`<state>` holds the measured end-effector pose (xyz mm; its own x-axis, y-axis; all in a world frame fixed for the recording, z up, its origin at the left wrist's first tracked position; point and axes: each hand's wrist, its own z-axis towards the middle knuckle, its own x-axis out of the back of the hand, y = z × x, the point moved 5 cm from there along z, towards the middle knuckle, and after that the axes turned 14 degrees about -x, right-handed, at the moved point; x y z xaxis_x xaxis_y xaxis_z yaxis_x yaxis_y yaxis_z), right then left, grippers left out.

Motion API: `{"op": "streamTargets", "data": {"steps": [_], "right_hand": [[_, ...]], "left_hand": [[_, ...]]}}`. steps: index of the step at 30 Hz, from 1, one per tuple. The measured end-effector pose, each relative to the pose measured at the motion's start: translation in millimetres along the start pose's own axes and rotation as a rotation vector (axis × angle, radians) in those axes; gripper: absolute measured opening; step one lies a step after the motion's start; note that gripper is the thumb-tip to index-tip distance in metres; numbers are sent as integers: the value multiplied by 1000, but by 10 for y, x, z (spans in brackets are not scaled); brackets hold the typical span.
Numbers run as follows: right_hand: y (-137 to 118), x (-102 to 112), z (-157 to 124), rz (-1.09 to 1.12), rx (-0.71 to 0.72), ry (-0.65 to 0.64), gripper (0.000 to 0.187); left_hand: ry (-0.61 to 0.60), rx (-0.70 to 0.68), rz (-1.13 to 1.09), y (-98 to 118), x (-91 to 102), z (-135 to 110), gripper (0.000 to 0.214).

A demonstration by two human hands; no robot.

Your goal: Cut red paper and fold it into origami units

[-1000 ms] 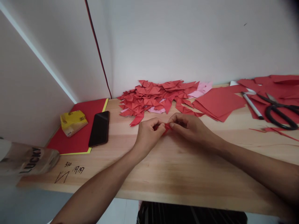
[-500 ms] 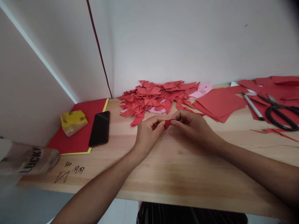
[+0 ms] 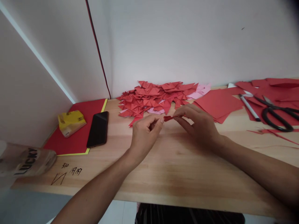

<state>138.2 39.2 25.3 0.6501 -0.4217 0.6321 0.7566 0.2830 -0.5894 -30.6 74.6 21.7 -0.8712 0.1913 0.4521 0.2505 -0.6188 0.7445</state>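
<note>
A small folded piece of red paper (image 3: 168, 118) is held between both hands, a little above the wooden table. My left hand (image 3: 146, 129) pinches its left end between thumb and fingers. My right hand (image 3: 197, 123) pinches the right end in the same way, covering part of it. Just behind the hands lies a heap of folded red paper pieces (image 3: 151, 96), with a few pink ones (image 3: 199, 91) among them. To the right of the heap, flat red paper sheets (image 3: 219, 104) lie stacked near my right hand.
On the left, a black phone (image 3: 98, 129) and a yellow packet (image 3: 72, 122) rest on a red sheet (image 3: 58, 143). A clear bottle (image 3: 35, 160) stands at the table's left edge. Black-handled scissors (image 3: 272, 118), a marker (image 3: 249, 108) and paper scraps (image 3: 277, 133) lie at right.
The two hands have drawn slightly apart, and the red paper between them now looks narrower and flatter. My right hand has shifted its fingers toward the paper's right end.
</note>
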Motion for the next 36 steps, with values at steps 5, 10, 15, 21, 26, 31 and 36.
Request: {"op": "streamTargets", "data": {"steps": [5,10,15,21,26,31,36], "right_hand": [[-52,-13,-38,-83,140,28,13],[-43,-63,-90,-169,238,-29,17],[-40,-65,-121,-144,260,-44,21],[-37,-69,-151,-153,274,-13,18],[-14,-92,-150,-98,237,-89,20],[-25,-90,-149,-30,257,-116,20],[-66,-91,-141,-64,305,-95,19]], "left_hand": [[-170,370,-477,-210,-250,-77,28],[-155,538,-775,-278,-326,-117,25],[-173,575,-895,-296,-323,-130,27],[-158,554,-892,-297,-296,-118,28],[-154,554,-899,-319,-293,-117,27],[-111,565,-878,-343,-286,-111,20],[-98,622,-846,-317,-299,-116,15]]}}
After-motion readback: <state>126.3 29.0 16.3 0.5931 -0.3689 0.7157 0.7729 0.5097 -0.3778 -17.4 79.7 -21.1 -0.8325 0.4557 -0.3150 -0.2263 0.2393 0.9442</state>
